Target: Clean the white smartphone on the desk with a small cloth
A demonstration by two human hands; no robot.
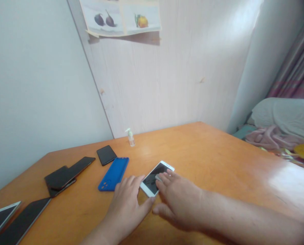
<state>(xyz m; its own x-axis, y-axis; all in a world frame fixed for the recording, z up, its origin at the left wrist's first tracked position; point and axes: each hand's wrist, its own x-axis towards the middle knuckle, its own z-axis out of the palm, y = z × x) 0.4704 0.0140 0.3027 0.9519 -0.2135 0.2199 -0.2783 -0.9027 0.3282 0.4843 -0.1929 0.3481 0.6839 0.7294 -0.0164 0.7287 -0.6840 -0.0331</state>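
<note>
A white smartphone (150,180) with a dark, glossy screen lies face up and slanted on the wooden table. My left hand (127,202) holds it at the near left side, fingertips against the long edge and thumb by the bottom end. My right hand (178,195) rests over the right part of the screen, fingers together and bent down. Under its fingertips shows a small pale-grey piece (158,177), perhaps cloth or a wipe; most of it is hidden. Left of the phone lies a blue phone case (115,173) with camera cut-outs, close to my left fingers.
A black device (106,155) lies behind the blue case. Further left are stacked dark phones (65,175), a dark tablet (24,223) and a white-framed tablet (0,219). A small clear pump bottle (130,137) stands near the wall. Bedding (282,126) lies beyond the table's right edge.
</note>
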